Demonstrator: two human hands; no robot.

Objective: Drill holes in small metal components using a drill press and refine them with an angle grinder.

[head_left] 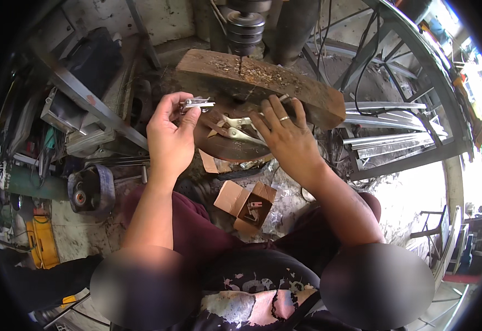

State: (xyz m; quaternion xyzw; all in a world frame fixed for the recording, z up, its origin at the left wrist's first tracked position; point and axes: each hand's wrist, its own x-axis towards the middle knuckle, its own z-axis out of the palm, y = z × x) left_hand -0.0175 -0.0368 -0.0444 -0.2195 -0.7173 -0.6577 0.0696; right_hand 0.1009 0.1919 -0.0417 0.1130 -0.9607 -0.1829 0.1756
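My left hand (170,135) pinches a small silvery metal bracket (198,103) between thumb and fingertips, raised left of the drill. My right hand (289,138), with a ring on one finger, is curled palm down over the handles of a pair of metal pliers (235,133). The pliers' jaws point left over a brown round metal table (219,151); the handle ends are hidden under the hand. Beyond both hands lies a thick wooden block (307,91) strewn with shavings. A drill chuck (245,27) stands over it, its bit reaching down to the wood.
Between my knees an open cardboard box (232,196) holds small metal parts. Silvery metal profiles (387,138) lie on a steel frame at the right. A grey steel bar (95,107) slants across the left side, near a motor-like unit (91,190).
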